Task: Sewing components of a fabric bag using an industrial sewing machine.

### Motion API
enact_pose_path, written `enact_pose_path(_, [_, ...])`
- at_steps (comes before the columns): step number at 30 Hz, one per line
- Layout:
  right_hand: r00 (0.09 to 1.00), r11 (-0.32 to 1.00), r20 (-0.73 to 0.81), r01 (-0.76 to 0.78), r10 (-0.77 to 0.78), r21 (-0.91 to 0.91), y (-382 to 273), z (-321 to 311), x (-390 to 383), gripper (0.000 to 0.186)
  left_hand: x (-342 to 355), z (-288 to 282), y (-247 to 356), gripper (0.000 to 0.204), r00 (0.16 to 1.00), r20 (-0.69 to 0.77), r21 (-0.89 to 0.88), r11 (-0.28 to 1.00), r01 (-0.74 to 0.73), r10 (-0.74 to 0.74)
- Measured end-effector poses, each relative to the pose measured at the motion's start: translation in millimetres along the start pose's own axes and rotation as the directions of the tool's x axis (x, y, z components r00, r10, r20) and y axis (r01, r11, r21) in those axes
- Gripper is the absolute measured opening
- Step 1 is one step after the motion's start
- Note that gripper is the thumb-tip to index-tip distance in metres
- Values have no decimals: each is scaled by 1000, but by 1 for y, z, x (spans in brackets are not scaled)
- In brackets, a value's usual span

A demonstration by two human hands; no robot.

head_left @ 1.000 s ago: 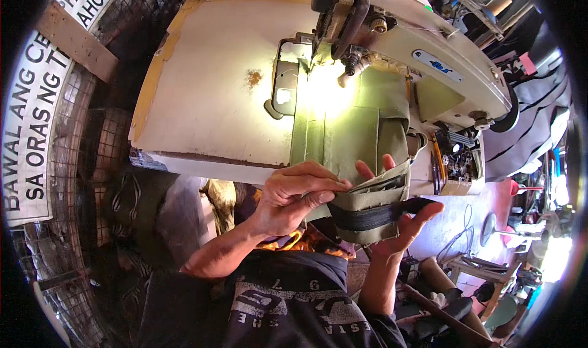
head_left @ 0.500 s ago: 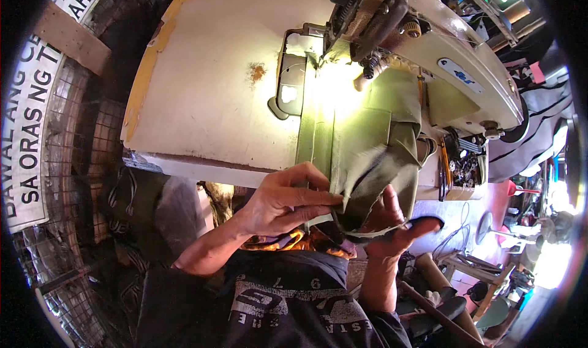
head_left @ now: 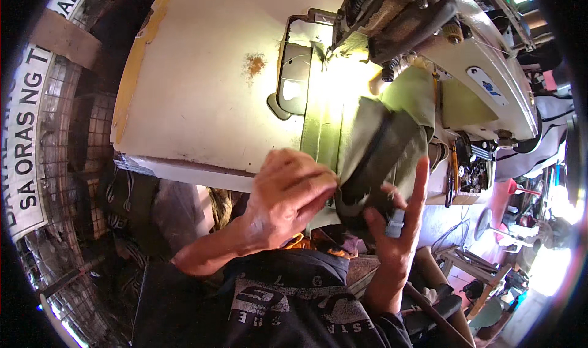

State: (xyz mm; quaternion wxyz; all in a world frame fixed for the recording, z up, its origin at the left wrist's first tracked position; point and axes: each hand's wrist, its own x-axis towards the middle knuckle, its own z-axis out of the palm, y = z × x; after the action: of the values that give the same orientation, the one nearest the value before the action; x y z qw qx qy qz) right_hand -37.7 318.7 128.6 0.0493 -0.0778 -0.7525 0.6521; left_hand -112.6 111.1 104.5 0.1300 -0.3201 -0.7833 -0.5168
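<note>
My left hand [head_left: 291, 198], blurred, has its fingertips pinched at the near left edge of an olive fabric piece [head_left: 404, 140] with a dark zipper strip [head_left: 371, 152]. At that piece's lower right, my right hand [head_left: 395, 238] holds it with thumb and curled fingers, index finger raised. The piece is folded, its underside hidden. More pale olive fabric [head_left: 318, 134] lies under the sewing machine's needle area [head_left: 334, 57], where bright lamplight washes out detail. The machine head [head_left: 484, 85] stands above and to the right.
The white table [head_left: 190, 85] has a taped left edge and a metal plate [head_left: 294, 85]. Pencil-like tools [head_left: 454, 170] and small metal parts sit at the right. A wire grid wall with signs is at far left. Stools, cords and clutter fill the lower right.
The fabric piece has swung upward and turned, its zipper strip now running diagonally. My right index finger has risen and my left hand has shifted. The machine sits further right in view.
</note>
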Motion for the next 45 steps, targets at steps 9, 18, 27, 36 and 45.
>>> enact_pose_path(9, [982, 967, 153, -73, 113, -242, -10, -6, 47, 40, 16, 3, -18, 26, 979, -5, 236, 951, 199, -204])
enact_pose_path(18, [982, 989, 180, -32, 58, -146, -17, -3, 47, 44, 14, 3, -26, 27, 971, -17, 239, 942, 236, -239])
enact_pose_path(27, [942, 962, 329, 144, -62, -232, -31, 3, 37, 37, 11, 4, -29, 24, 974, -2, 270, 938, 217, -225])
enact_pose_path(36, [986, 995, -140, -98, 93, -30, -10, 10, 58, 65, 10, 3, -29, 25, 982, 16, 258, 950, 178, -189])
enact_pose_path(45, [975, 818, 212, 175, -66, -547, -3, 34, 66, 38, 9, -5, -24, 62, 961, 40, 240, 937, 256, -273])
